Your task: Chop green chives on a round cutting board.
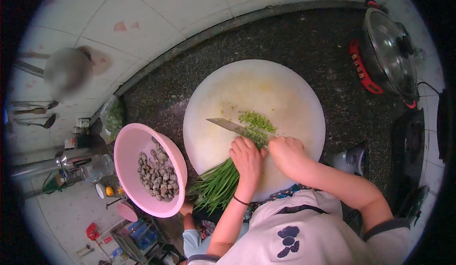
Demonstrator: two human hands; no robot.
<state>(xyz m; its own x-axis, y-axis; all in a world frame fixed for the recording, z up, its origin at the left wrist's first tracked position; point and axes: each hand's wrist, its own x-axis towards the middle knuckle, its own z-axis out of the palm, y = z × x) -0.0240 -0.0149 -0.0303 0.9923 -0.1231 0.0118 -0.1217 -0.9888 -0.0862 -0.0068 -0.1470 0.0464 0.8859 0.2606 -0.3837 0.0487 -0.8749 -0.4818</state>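
My right hand (288,156) grips the handle of a kitchen knife (225,124), whose blade slants up and left across a round white cutting board (210,94). My left hand (247,160), with a dark band on the wrist, presses a bunch of long green stalks (222,181), seemingly chives, against the board. Their cut ends lie close to the blade, and the leafy ends hang past the board's lower left edge. A small heap of finely chopped green pieces (262,120) lies on the far side of the blade. My fingers hide the knife's handle.
A pink basin (123,158) holding many small clams (162,179) stands left of the board. Behind it is a plastic bag of greens (114,117). A glass-lidded pan (386,51) with red handles sits at the far right of the dark speckled counter (331,29).
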